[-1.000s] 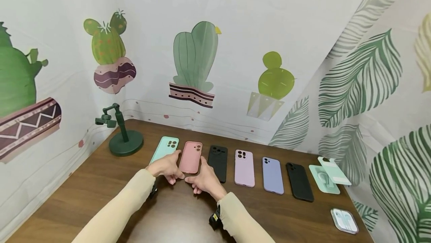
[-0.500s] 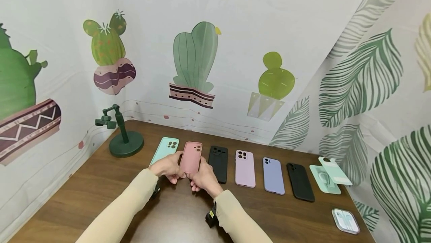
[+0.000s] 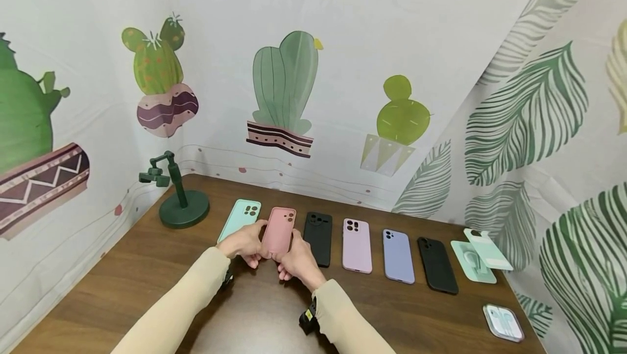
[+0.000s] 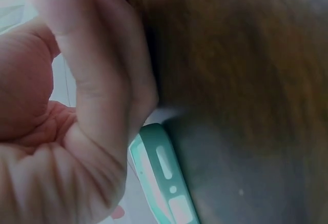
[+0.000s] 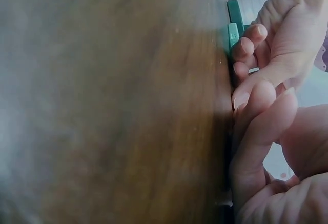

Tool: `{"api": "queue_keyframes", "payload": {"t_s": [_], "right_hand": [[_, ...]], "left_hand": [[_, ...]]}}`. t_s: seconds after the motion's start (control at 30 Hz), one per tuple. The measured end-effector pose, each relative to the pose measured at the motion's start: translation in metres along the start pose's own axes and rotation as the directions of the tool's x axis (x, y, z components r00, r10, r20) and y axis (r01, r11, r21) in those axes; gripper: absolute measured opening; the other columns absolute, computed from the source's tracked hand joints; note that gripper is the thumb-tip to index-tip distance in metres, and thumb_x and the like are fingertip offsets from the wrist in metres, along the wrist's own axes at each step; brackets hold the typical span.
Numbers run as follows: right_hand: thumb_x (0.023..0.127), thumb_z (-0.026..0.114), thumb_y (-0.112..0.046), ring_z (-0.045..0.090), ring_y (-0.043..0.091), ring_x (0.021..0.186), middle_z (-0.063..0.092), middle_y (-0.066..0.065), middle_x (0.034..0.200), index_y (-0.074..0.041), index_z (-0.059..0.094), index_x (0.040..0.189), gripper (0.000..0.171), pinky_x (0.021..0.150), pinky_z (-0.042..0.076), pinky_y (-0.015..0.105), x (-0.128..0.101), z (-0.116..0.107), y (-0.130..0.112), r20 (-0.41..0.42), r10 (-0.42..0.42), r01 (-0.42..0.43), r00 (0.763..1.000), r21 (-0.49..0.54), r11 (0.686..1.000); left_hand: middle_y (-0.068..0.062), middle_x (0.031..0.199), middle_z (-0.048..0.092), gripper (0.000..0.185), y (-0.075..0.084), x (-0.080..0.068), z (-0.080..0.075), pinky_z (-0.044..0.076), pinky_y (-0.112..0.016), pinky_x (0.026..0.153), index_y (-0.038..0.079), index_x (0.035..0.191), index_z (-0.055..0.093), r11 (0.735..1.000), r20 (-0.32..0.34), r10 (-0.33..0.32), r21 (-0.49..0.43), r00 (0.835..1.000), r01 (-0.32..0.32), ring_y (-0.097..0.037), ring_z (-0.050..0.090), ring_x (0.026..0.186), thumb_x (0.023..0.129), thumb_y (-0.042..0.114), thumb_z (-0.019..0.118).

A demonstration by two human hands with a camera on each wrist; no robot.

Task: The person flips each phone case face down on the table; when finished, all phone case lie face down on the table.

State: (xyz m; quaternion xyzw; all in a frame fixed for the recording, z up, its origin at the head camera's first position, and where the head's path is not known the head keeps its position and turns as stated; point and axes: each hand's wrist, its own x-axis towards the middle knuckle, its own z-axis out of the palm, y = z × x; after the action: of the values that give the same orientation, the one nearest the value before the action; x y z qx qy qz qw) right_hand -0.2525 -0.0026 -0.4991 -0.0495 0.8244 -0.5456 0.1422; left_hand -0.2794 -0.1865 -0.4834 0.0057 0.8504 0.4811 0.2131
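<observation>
A: Two hands meet at the near end of one case. The left hand [image 3: 243,244] and the right hand [image 3: 297,260] both pinch the lower end of the pink case [image 3: 279,230], fingers curled round its edges, just left of the frame's centre in the head view.

B: Is the case lifted yet?

A: Its near end looks raised a little off the tabletop [image 3: 147,272], though that is a judgement; the far end may well rest in the row. The wrist views show only fingers and blurred wood, so they do not settle it.

B: And the rest of the row?

A: Untouched, as it lies. The mint case [image 3: 239,219] sits just left of the pink one, partly behind the left hand. To the right run a black case [image 3: 318,237], a pale pink case [image 3: 356,244], a lavender case [image 3: 398,255] and another black case [image 3: 436,272].

B: So how far along?

A: Early, by the look of it: one case gripped, five lying flat. At lower right lie mint packaging [image 3: 479,260] and an earphone box [image 3: 503,322]; a green stand [image 3: 178,201] is at the left.
</observation>
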Motion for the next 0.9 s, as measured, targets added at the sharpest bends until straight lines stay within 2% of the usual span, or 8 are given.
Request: {"api": "queue_keyframes", "payload": {"t_s": [0.13, 0.3, 0.47, 0.57, 0.73, 0.9], "right_hand": [[0.097, 0.079, -0.004, 0.058, 0.008, 0.037, 0.064, 0.007, 0.057, 0.000, 0.027, 0.168, 0.089, 0.041, 0.059, 0.031, -0.002, 0.000, 0.000, -0.012, -0.002, 0.002, 1.000, -0.001, 1.000], [0.094, 0.082, -0.002, 0.059, 0.008, 0.037, 0.064, 0.008, 0.058, -0.001, 0.032, 0.165, 0.087, 0.042, 0.060, 0.033, -0.002, 0.000, 0.001, -0.043, -0.039, 0.039, 0.998, -0.004, 0.999], [0.093, 0.082, -0.002, 0.059, 0.008, 0.036, 0.064, 0.006, 0.058, -0.002, 0.033, 0.165, 0.088, 0.042, 0.060, 0.033, -0.003, -0.002, 0.003, -0.054, -0.066, 0.066, 0.996, -0.006, 0.998], [0.091, 0.081, -0.001, 0.059, 0.007, 0.037, 0.065, 0.005, 0.059, -0.002, 0.032, 0.166, 0.089, 0.042, 0.060, 0.032, -0.004, -0.002, 0.004, -0.057, -0.079, 0.079, 0.995, -0.007, 0.997], [0.093, 0.081, -0.002, 0.057, 0.006, 0.036, 0.066, 0.003, 0.060, -0.002, 0.029, 0.168, 0.092, 0.040, 0.057, 0.030, -0.007, -0.002, 0.003, -0.062, -0.124, 0.122, 0.990, -0.027, 0.992], [0.095, 0.079, -0.002, 0.056, 0.006, 0.036, 0.065, 0.002, 0.060, -0.004, 0.027, 0.170, 0.091, 0.040, 0.056, 0.029, -0.009, -0.002, 0.001, -0.060, -0.155, 0.151, 0.986, -0.057, 0.987]], "left_hand": [[-0.008, 0.063, 0.061, 0.107, -0.001, -0.001, 0.000, 0.059, -0.026, 0.046, 0.005, 0.172, 0.022, 1.000, 0.007, -0.003, -0.022, 1.000, 0.004, -0.012, 0.059, 0.045, 0.084, -0.007, 0.080], [-0.007, 0.064, 0.060, 0.108, -0.001, -0.003, 0.000, 0.059, -0.025, 0.047, 0.004, 0.173, 0.016, 0.999, 0.047, 0.001, -0.054, 0.999, 0.001, -0.012, 0.059, 0.048, 0.086, -0.004, 0.079], [-0.008, 0.070, 0.061, 0.105, -0.004, -0.005, -0.004, 0.059, -0.025, 0.048, 0.006, 0.174, 0.013, 0.998, 0.104, 0.010, -0.060, 0.995, -0.004, -0.014, 0.061, 0.051, 0.091, 0.008, 0.078], [-0.008, 0.072, 0.060, 0.102, -0.005, -0.007, -0.004, 0.059, -0.025, 0.048, 0.006, 0.174, 0.015, 0.998, 0.114, 0.011, -0.059, 0.993, -0.004, -0.015, 0.060, 0.052, 0.095, 0.019, 0.078], [-0.008, 0.068, 0.060, 0.099, -0.001, -0.008, 0.004, 0.060, -0.028, 0.048, 0.004, 0.166, 0.032, 1.000, 0.039, 0.008, -0.002, 0.999, -0.008, -0.016, 0.059, 0.050, 0.093, 0.048, 0.083], [-0.008, 0.067, 0.056, 0.092, 0.003, -0.009, 0.012, 0.056, -0.028, 0.047, 0.005, 0.152, 0.046, 1.000, -0.048, -0.001, 0.027, 0.999, 0.002, -0.016, 0.053, 0.049, 0.091, 0.067, 0.077]]}}
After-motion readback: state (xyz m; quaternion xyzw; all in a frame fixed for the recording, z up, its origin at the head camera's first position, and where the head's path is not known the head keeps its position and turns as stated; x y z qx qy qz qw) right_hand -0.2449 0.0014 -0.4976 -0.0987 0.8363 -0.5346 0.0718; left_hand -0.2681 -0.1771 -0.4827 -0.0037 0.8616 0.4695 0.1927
